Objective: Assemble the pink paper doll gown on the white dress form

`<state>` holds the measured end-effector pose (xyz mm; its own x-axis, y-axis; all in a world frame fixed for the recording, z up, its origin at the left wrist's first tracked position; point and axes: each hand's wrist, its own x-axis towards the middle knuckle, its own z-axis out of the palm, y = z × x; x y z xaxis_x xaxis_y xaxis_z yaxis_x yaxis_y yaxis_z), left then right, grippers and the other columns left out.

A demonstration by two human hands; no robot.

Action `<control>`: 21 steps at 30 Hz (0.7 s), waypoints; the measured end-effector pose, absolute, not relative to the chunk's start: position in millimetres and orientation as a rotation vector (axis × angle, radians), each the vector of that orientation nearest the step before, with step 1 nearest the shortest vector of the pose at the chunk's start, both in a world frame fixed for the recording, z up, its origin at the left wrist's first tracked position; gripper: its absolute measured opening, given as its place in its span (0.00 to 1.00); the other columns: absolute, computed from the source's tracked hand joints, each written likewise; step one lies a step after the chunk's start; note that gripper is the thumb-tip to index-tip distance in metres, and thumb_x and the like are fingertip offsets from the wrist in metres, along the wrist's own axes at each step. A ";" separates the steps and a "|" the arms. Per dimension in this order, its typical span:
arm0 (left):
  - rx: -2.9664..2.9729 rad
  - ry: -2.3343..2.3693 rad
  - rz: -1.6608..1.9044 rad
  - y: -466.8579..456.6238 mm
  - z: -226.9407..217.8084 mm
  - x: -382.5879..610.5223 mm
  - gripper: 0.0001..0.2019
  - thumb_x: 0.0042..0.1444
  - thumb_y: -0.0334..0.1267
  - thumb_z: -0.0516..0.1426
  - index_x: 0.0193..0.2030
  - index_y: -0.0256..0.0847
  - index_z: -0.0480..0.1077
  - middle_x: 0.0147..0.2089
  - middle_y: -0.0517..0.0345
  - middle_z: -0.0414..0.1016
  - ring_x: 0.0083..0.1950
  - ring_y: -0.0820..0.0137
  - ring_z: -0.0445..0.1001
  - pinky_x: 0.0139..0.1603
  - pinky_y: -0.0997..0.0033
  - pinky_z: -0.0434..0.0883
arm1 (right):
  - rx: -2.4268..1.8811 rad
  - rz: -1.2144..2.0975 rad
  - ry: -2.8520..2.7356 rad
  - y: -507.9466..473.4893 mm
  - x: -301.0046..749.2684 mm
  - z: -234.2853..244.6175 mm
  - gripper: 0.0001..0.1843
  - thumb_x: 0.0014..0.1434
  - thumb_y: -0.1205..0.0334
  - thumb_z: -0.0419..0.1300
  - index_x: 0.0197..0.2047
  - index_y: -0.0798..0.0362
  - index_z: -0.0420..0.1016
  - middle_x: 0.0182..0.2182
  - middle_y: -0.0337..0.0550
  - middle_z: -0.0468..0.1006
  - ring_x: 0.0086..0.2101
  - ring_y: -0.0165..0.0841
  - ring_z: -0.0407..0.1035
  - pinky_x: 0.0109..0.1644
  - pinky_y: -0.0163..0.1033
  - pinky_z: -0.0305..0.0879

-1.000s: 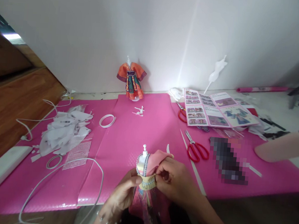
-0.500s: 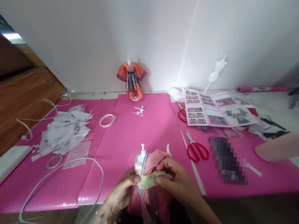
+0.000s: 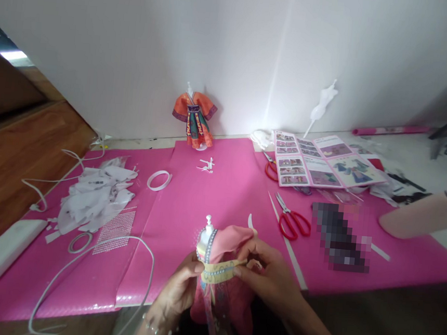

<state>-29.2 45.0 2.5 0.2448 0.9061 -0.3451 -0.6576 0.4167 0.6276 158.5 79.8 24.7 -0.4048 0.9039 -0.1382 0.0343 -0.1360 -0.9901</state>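
Observation:
A small white mannequin [image 3: 204, 238] in a pink doll dress [image 3: 233, 241] is held over the table's front edge. Round its waist runs a yellow patterned waistband [image 3: 217, 274] with a row of pearl-like beads. My left hand [image 3: 182, 285] is closed around the mannequin's left side, its thumb pressed on the band's left end. With thumb and fingers, my right hand [image 3: 264, 276] pinches the band's right end, drawn away from the body. More beads edge the collar [image 3: 211, 243]. Below the waist hangs a sheer ribbon; the back of the dress is hidden.
Red-handled scissors [image 3: 293, 220] lie right of my hands, near a blurred dark object [image 3: 338, 237]. Behind are a folded instruction sheet [image 3: 325, 163] and a dressed doll form [image 3: 195, 115]. Left are white scraps [image 3: 96, 193], a tape ring [image 3: 158, 180], a bead sheet [image 3: 115, 231] and a cable [image 3: 153, 265].
The mannequin has shifted slightly left in view. The band's right end now stands out straighter from the waist, still pinched in my right hand. My left hand keeps its grip.

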 end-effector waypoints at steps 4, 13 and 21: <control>0.347 0.757 1.133 44.7 4.4 -29.3 0.27 0.36 0.38 0.68 0.49 0.42 0.78 0.45 0.50 0.83 0.54 0.45 0.76 0.49 0.53 0.73 | -1.103 1.546 -1.483 78.1 156.4 27.1 0.04 0.51 0.65 0.62 0.28 0.52 0.70 0.19 0.31 0.64 0.20 0.25 0.55 0.23 0.32 0.48; 0.422 0.778 1.088 43.8 2.2 -27.8 0.24 0.38 0.37 0.64 0.48 0.41 0.78 0.45 0.49 0.82 0.54 0.47 0.76 0.51 0.54 0.72 | -1.110 1.397 -1.539 80.0 152.3 25.0 0.03 0.54 0.64 0.61 0.29 0.53 0.72 0.25 0.37 0.74 0.24 0.28 0.66 0.25 0.32 0.58; 0.458 0.725 1.090 43.3 0.4 -27.2 0.22 0.41 0.37 0.63 0.47 0.42 0.78 0.46 0.48 0.82 0.56 0.48 0.74 0.51 0.56 0.72 | -1.139 1.366 -1.523 76.9 149.8 17.4 0.03 0.53 0.64 0.61 0.29 0.53 0.72 0.23 0.34 0.71 0.19 0.24 0.58 0.22 0.30 0.52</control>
<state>-27.2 43.3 0.4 0.2718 0.9138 -0.3019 -0.6319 0.4061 0.6601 149.8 76.9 17.4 -0.2949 0.9554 -0.0151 0.1185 0.0209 -0.9927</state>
